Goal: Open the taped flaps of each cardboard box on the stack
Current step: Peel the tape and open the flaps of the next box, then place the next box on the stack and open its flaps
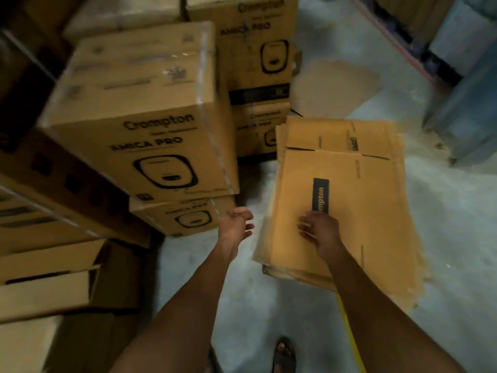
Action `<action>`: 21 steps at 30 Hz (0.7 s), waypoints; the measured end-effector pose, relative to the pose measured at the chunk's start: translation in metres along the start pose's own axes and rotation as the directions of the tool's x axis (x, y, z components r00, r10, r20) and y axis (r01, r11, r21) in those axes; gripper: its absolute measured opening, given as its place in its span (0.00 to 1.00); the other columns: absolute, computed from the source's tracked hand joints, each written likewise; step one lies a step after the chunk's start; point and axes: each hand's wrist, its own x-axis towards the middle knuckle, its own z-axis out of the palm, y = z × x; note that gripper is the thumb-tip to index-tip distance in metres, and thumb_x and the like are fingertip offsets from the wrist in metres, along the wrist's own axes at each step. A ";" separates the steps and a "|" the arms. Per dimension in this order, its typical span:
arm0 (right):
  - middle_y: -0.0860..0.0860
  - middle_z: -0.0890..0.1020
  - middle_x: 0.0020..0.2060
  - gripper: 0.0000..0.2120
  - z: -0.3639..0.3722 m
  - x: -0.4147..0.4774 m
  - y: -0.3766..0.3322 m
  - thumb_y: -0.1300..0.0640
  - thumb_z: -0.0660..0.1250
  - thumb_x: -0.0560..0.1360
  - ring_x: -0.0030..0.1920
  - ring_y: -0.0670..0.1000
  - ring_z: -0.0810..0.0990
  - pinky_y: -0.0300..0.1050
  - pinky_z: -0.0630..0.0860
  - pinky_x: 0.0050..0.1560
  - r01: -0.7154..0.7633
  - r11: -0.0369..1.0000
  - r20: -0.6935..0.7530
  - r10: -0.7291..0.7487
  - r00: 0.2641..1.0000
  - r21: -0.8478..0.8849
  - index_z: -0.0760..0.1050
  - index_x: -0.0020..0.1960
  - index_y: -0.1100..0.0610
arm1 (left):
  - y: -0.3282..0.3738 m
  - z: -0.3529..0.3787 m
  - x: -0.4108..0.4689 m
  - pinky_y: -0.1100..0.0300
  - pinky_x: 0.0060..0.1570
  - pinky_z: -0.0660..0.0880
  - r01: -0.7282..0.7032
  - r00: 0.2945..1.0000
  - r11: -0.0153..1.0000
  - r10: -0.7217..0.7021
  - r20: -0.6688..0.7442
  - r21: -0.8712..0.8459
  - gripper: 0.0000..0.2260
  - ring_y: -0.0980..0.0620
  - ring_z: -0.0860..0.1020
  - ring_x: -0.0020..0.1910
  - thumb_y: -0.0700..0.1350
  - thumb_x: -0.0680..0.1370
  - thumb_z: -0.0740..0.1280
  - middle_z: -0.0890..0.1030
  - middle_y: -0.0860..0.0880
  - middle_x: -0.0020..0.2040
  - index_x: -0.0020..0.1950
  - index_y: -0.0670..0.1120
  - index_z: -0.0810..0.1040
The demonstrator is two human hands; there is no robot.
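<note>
A stack of flattened cardboard boxes point(347, 200) lies on the floor at centre right, the top one printed with a dark Crompton strip. My right hand point(318, 232) hovers over its near part with fingers loosely spread, holding nothing. My left hand point(235, 224) hangs in the air just left of that pile, fingers loosely curled and empty. A sealed Crompton box point(142, 109) with clear tape across its top stands at left on a lower box point(185, 218).
More sealed Crompton boxes point(255, 49) stand stacked behind. Open-flapped boxes point(51, 281) crowd the lower left. A loose cardboard sheet point(333, 87) lies on the grey concrete floor point(457, 224). Shelving point(462, 84) rises at far right. My sandalled foot point(283, 354) shows at bottom.
</note>
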 end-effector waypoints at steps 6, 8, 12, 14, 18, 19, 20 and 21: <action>0.56 0.85 0.43 0.06 0.170 -0.083 -0.023 0.65 0.63 0.81 0.40 0.54 0.83 0.47 0.80 0.43 0.159 0.965 0.356 -0.077 0.931 -0.206 0.77 0.52 0.58 | 0.051 -0.166 -0.045 0.57 0.38 0.80 -0.179 0.944 0.982 0.156 -0.291 -0.054 0.07 0.47 0.83 0.41 0.42 0.80 0.65 0.85 0.46 0.44 0.46 0.47 0.83; 0.54 0.85 0.42 0.06 0.223 -0.116 -0.012 0.64 0.62 0.81 0.40 0.53 0.83 0.47 0.80 0.45 0.196 0.941 0.473 -0.046 0.880 -0.274 0.78 0.53 0.58 | 0.049 -0.227 -0.068 0.56 0.38 0.79 -0.213 0.913 0.972 0.162 -0.374 -0.099 0.07 0.48 0.82 0.39 0.41 0.80 0.64 0.84 0.46 0.43 0.48 0.47 0.82; 0.54 0.86 0.45 0.07 0.318 -0.179 0.034 0.63 0.61 0.82 0.40 0.52 0.84 0.46 0.81 0.42 0.262 0.881 0.632 0.052 0.773 -0.393 0.78 0.54 0.58 | 0.027 -0.340 -0.116 0.61 0.29 0.73 -0.258 0.819 0.937 0.084 -0.568 -0.234 0.05 0.54 0.77 0.28 0.38 0.82 0.63 0.79 0.45 0.39 0.50 0.43 0.78; 0.54 0.85 0.44 0.07 0.355 -0.207 0.064 0.63 0.61 0.82 0.39 0.52 0.83 0.46 0.81 0.42 0.290 0.852 0.679 0.100 0.728 -0.436 0.78 0.55 0.59 | 0.003 -0.390 -0.132 0.58 0.37 0.77 -0.246 0.757 0.931 0.011 -0.653 -0.270 0.06 0.52 0.80 0.36 0.42 0.83 0.65 0.83 0.46 0.47 0.57 0.42 0.78; 0.55 0.85 0.46 0.08 0.411 -0.249 0.122 0.64 0.62 0.82 0.42 0.53 0.83 0.45 0.81 0.44 0.321 0.786 0.719 0.213 0.662 -0.528 0.77 0.57 0.59 | -0.054 -0.468 -0.147 0.50 0.51 0.81 -0.217 0.662 0.915 -0.117 -0.740 -0.339 0.07 0.48 0.83 0.47 0.44 0.83 0.66 0.84 0.46 0.52 0.59 0.44 0.79; 0.55 0.85 0.46 0.07 0.423 -0.256 0.136 0.64 0.62 0.82 0.43 0.53 0.83 0.45 0.81 0.45 0.325 0.767 0.718 0.241 0.653 -0.553 0.77 0.57 0.59 | -0.068 -0.483 -0.147 0.50 0.51 0.81 -0.214 0.645 0.909 -0.143 -0.751 -0.357 0.07 0.48 0.83 0.47 0.44 0.83 0.66 0.84 0.46 0.51 0.58 0.44 0.79; 0.55 0.85 0.47 0.07 0.436 -0.262 0.151 0.65 0.62 0.81 0.44 0.54 0.84 0.46 0.81 0.45 0.330 0.746 0.714 0.268 0.647 -0.579 0.78 0.56 0.58 | -0.080 -0.497 -0.147 0.51 0.51 0.82 -0.210 0.630 0.903 -0.169 -0.758 -0.375 0.06 0.48 0.83 0.46 0.44 0.83 0.67 0.84 0.46 0.51 0.58 0.45 0.79; 0.56 0.85 0.48 0.07 0.448 -0.266 0.168 0.65 0.63 0.81 0.46 0.55 0.84 0.47 0.81 0.46 0.332 0.721 0.704 0.296 0.646 -0.608 0.78 0.54 0.58 | -0.094 -0.510 -0.145 0.51 0.50 0.82 -0.201 0.616 0.898 -0.194 -0.764 -0.391 0.06 0.48 0.83 0.46 0.44 0.83 0.67 0.84 0.47 0.51 0.58 0.45 0.79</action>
